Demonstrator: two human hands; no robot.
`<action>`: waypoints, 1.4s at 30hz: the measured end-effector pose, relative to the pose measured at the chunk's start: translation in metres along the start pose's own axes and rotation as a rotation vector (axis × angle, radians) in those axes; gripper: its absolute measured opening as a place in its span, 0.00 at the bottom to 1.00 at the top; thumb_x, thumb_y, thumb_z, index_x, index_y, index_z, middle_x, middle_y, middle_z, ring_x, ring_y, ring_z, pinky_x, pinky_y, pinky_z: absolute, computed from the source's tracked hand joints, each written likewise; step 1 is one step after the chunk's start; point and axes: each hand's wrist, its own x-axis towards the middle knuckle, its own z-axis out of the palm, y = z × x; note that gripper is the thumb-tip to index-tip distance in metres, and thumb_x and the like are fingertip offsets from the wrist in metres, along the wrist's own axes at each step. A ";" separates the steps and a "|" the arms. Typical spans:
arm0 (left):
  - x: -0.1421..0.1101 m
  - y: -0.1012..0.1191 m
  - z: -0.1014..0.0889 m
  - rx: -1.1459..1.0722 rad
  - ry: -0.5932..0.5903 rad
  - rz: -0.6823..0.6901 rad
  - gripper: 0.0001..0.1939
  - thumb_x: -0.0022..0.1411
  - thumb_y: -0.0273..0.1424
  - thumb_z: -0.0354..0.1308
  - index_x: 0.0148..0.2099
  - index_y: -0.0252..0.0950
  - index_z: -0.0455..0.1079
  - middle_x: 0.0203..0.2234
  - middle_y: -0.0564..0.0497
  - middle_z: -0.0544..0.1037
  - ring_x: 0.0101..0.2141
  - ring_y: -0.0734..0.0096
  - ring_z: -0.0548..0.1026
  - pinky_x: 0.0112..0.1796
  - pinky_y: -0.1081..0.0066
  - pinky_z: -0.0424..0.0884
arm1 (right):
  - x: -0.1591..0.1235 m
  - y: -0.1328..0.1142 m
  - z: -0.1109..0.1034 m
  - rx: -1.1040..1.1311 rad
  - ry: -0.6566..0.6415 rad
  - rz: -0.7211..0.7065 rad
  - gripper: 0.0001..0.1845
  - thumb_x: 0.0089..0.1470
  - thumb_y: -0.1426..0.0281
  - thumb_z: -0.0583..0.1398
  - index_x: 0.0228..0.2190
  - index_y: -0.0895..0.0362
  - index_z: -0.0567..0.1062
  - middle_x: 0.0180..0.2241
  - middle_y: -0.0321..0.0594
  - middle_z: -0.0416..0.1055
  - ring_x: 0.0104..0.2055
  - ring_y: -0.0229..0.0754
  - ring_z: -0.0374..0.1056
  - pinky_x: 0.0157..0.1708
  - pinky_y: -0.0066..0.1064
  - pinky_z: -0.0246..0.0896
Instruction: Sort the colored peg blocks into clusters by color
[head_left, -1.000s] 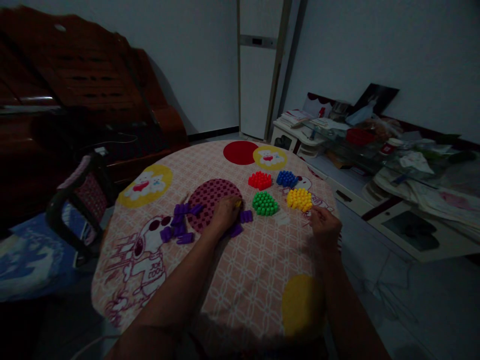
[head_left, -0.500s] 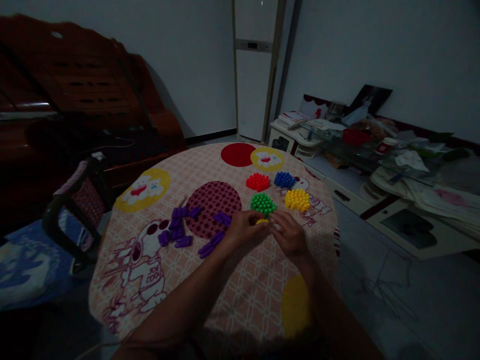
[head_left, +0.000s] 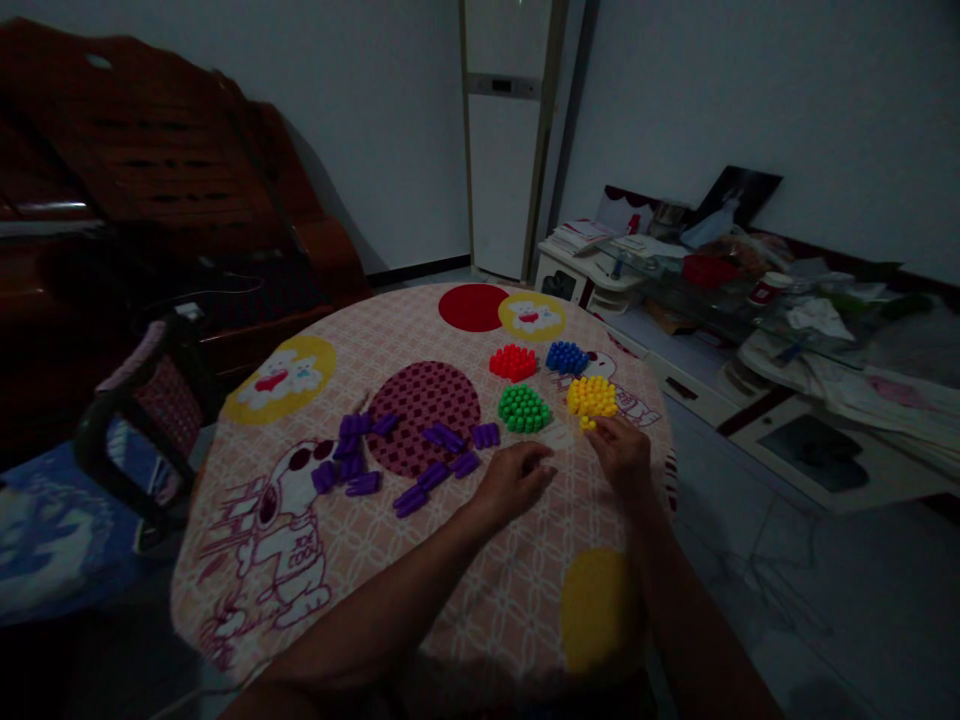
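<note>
Yellow piece (head_left: 588, 424): seen at the near side of the yellow cluster (head_left: 592, 395), toward the right edge of the desk (head_left: 487, 600); whether the 2 are touching cannot be told.
Right hand (head_left: 624, 458): the piece is pinched at the tips of the fingers.
Left hand (head_left: 517, 478): the fingers are half curled, with a gap left at the thumb; nothing is seen to be held.
Weight and stiffness: judged very light and rigid, probably plastic; breakage is hardly to be feared.
Surface: a smooth, slightly slippery skin is suggested by the shine of the knobs.
Hold: best taken by opposite sides, with light pressure, so that neighbouring knobs are not knocked.
Neighbours: the green cluster (head_left: 523, 409), red cluster (head_left: 513, 362) and blue cluster (head_left: 566, 357) are set farther from the near edge; purple pieces (head_left: 349, 440) are scattered toward the left edge.
</note>
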 end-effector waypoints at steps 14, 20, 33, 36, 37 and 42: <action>0.003 -0.006 -0.001 0.086 0.008 0.062 0.14 0.60 0.31 0.58 0.47 0.33 0.78 0.28 0.50 0.76 0.28 0.72 0.71 0.31 0.73 0.66 | 0.014 0.033 0.009 -0.220 0.008 0.045 0.13 0.55 0.66 0.57 0.37 0.56 0.79 0.37 0.49 0.78 0.39 0.49 0.72 0.43 0.39 0.67; 0.003 -0.010 -0.001 0.105 0.004 0.099 0.14 0.61 0.30 0.58 0.47 0.34 0.78 0.33 0.48 0.79 0.30 0.71 0.73 0.33 0.72 0.67 | 0.014 0.025 0.011 -0.234 0.041 0.124 0.16 0.54 0.65 0.57 0.41 0.58 0.78 0.35 0.48 0.78 0.34 0.48 0.73 0.40 0.38 0.67; 0.003 -0.012 -0.001 0.206 -0.012 0.195 0.13 0.61 0.28 0.57 0.47 0.34 0.77 0.39 0.45 0.79 0.38 0.66 0.76 0.42 0.68 0.70 | -0.004 -0.011 0.007 -0.037 0.019 0.111 0.15 0.58 0.59 0.56 0.32 0.55 0.76 0.28 0.44 0.78 0.30 0.46 0.75 0.34 0.33 0.66; 0.003 -0.013 -0.001 0.229 -0.022 0.237 0.13 0.62 0.28 0.57 0.47 0.34 0.77 0.40 0.44 0.80 0.41 0.64 0.77 0.44 0.66 0.70 | -0.016 -0.029 0.014 0.104 -0.124 0.136 0.15 0.57 0.58 0.57 0.33 0.55 0.77 0.27 0.42 0.78 0.28 0.45 0.75 0.31 0.32 0.66; 0.002 -0.013 -0.001 0.239 -0.024 0.251 0.12 0.62 0.27 0.56 0.47 0.34 0.77 0.40 0.44 0.80 0.41 0.64 0.76 0.45 0.66 0.70 | -0.020 -0.034 0.016 0.136 -0.162 0.152 0.15 0.57 0.58 0.57 0.33 0.55 0.78 0.27 0.41 0.78 0.28 0.45 0.75 0.31 0.32 0.66; -0.001 -0.010 -0.004 0.308 -0.020 0.305 0.10 0.64 0.26 0.53 0.41 0.34 0.77 0.35 0.45 0.80 0.39 0.65 0.76 0.44 0.67 0.70 | -0.035 -0.046 0.026 0.131 -0.210 0.165 0.13 0.57 0.60 0.57 0.34 0.54 0.79 0.30 0.42 0.80 0.31 0.46 0.76 0.34 0.34 0.68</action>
